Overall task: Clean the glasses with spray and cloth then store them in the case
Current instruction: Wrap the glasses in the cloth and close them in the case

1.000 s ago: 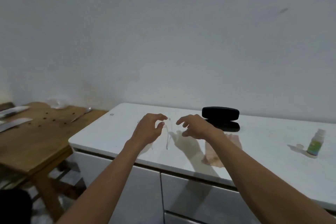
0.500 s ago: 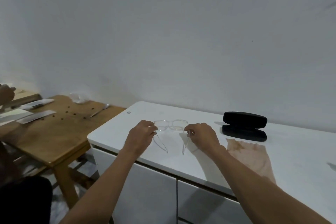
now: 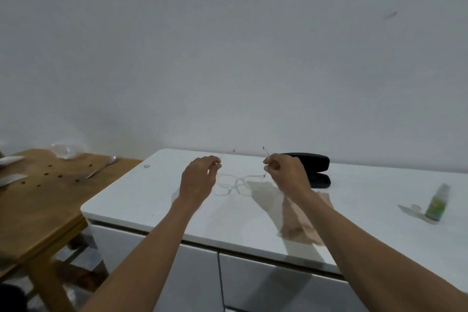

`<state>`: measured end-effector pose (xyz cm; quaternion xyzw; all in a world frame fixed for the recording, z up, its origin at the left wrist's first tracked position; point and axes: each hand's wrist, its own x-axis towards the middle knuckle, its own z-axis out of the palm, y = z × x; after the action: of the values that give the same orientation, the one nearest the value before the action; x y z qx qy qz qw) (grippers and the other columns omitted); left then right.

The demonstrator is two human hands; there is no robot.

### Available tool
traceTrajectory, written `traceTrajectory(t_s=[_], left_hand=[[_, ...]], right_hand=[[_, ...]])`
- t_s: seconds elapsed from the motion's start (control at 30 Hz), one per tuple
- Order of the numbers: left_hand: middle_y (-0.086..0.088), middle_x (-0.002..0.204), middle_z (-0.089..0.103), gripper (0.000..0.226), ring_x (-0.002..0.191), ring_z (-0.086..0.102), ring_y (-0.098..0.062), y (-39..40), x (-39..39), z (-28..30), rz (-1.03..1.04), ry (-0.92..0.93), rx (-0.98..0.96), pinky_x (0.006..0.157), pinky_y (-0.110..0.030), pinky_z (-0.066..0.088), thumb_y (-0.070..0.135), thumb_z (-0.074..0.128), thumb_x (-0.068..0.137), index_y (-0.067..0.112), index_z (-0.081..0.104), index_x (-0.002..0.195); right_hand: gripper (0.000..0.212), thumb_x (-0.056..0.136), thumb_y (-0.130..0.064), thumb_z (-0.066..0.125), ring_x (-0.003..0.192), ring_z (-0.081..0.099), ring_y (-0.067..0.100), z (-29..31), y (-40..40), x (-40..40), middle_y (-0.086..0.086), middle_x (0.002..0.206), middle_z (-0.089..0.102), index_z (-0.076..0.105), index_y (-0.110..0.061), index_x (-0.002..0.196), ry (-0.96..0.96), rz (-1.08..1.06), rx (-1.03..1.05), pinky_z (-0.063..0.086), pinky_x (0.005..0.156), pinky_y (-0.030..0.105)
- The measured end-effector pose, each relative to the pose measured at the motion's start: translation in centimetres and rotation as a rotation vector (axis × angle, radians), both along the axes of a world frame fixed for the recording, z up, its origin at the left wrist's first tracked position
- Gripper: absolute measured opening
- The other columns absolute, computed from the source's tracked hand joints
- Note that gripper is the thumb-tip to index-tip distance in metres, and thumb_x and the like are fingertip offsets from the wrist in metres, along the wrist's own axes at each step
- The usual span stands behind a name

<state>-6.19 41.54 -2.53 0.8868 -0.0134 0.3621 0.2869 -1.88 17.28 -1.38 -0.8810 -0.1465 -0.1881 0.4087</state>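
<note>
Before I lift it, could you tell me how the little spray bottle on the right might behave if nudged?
The spray bottle stands upright, tall over a narrow base, so it would probably tip rather than slide. It looks small and plastic, so likely light. Once over, its round body could roll along the smooth white cabinet top.

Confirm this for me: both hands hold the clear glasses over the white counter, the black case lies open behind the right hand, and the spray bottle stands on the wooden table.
Wrong on the bottle. The head view shows the spray bottle standing on the white counter, at its right end.
</note>
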Motion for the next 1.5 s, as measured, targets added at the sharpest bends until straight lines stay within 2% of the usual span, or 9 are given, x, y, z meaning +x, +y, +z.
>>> traceTrajectory(t_s=[0.1,0.2,0.4,0.73,1.0,1.1,1.23,1.4,1.5], left_hand=[[0.009,0.087,0.077,0.011,0.085,0.071,-0.016,-3.3,0.9,0.3,-0.120,0.064,-0.064,0.079,-0.035,0.056,0.018,0.069,0.092,0.021,0.077,0.099],[0.007,0.083,0.076,0.007,0.082,0.071,-0.017,-6.8,1.2,0.5,-0.210,0.131,-0.083,0.076,-0.035,0.055,0.021,0.070,0.091,0.022,0.077,0.094],[0.010,0.077,0.074,0.008,0.079,0.070,-0.017,-11.5,1.3,-0.1,-0.346,0.171,-0.052,0.077,-0.039,0.057,0.020,0.068,0.090,0.024,0.076,0.090],[0.006,0.080,0.075,0.006,0.075,0.070,-0.013,-12.8,0.6,-1.8,-0.398,0.199,-0.016,0.079,-0.039,0.058,0.018,0.073,0.089,0.022,0.076,0.090],[0.010,0.077,0.075,0.005,0.074,0.071,-0.007,-12.3,0.2,-2.2,-0.442,0.196,-0.033,0.080,-0.040,0.059,0.025,0.071,0.085,0.027,0.075,0.087],[0.014,0.076,0.073,0.017,0.079,0.070,-0.006,-12.0,0.0,-2.5,-0.431,0.222,-0.033,0.081,-0.037,0.058,0.029,0.061,0.077,0.035,0.072,0.089],[0.012,0.078,0.074,0.022,0.081,0.070,-0.006,-11.4,0.5,-2.9,-0.395,0.242,-0.071,0.082,-0.036,0.058,0.022,0.059,0.078,0.040,0.072,0.084],[0.012,0.081,0.075,0.016,0.078,0.070,-0.008,-11.4,2.2,-3.1,-0.384,0.345,-0.128,0.079,-0.035,0.059,0.021,0.074,0.088,0.036,0.077,0.084],[0.009,0.071,0.074,0.014,0.060,0.061,-0.011,-11.7,3.4,-3.2,-0.407,0.412,-0.160,0.067,-0.034,0.053,0.026,0.079,0.085,0.035,0.079,0.075]], right_hand=[[0.010,0.090,-0.016,0.073,0.088,0.070,0.015,0.5,-4.1,-0.9,-0.005,0.090,0.077,0.079,-0.018,0.097,0.009,-0.068,-0.006,0.056,0.081,0.033],[0.014,0.088,-0.016,0.072,0.080,0.071,0.014,0.6,-7.9,-2.0,-0.010,0.078,0.075,0.079,-0.024,0.096,0.022,-0.136,-0.040,0.059,0.074,0.033],[0.018,0.084,-0.015,0.067,0.076,0.071,0.012,0.4,-13.1,-4.2,-0.011,0.068,0.075,0.079,-0.026,0.095,0.043,-0.221,-0.083,0.058,0.074,0.033],[0.019,0.082,-0.014,0.065,0.076,0.072,0.014,-1.6,-15.1,-6.2,-0.007,0.069,0.077,0.079,-0.024,0.092,0.086,-0.198,-0.061,0.060,0.077,0.037],[0.018,0.083,-0.015,0.067,0.078,0.071,0.010,-1.5,-15.2,-6.3,-0.006,0.069,0.077,0.079,-0.024,0.092,0.090,-0.163,-0.051,0.059,0.078,0.033],[0.027,0.078,-0.009,0.064,0.081,0.071,0.010,-1.4,-15.6,-6.4,-0.009,0.071,0.077,0.079,-0.023,0.097,0.128,-0.140,-0.060,0.059,0.079,0.032],[0.044,0.075,0.001,0.055,0.088,0.070,0.013,-1.7,-16.6,-5.9,-0.009,0.080,0.076,0.078,-0.020,0.106,0.151,-0.151,-0.100,0.059,0.078,0.031],[0.030,0.087,-0.007,0.061,0.089,0.070,0.018,-2.9,-17.6,-4.0,-0.003,0.085,0.078,0.078,-0.018,0.108,0.197,-0.174,-0.110,0.057,0.082,0.035],[0.023,0.087,-0.011,0.070,0.089,0.070,0.017,-3.2,-17.7,-2.5,-0.003,0.085,0.076,0.079,-0.015,0.109,0.254,-0.144,-0.113,0.055,0.081,0.030]])
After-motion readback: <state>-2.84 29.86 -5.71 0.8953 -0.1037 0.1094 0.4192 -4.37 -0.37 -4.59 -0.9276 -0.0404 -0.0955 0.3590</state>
